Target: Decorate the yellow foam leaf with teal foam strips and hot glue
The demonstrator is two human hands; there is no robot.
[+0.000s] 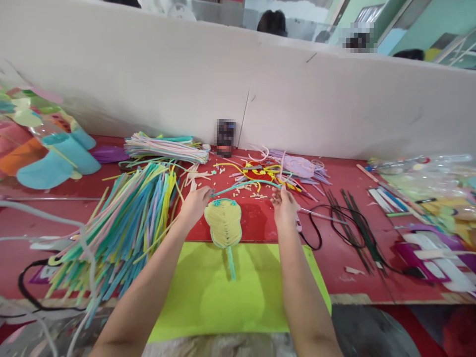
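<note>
A teal pipe cleaner (247,183) stretches in a shallow arch between my two hands. My left hand (199,201) is closed on its left end, and my right hand (284,204) pinches the other end. Just below it lies a yellow leaf-shaped piece (225,225) made of pipe cleaners, with a teal outline, two small teal tufts on top and a teal stem (231,263). Its stem rests over a lime-green mat (226,302). Behind my right wrist a pale tool (299,223) with a cable is mostly hidden.
Bundles of coloured pipe cleaners (137,218) fill the left side. Scissors (260,167), yellow and lilac pieces and small clippings (243,188) lie at the back. Dark thin rods (355,228) and a black cable (316,233) are at right. A white partition (178,84) rises behind the red table (256,223).
</note>
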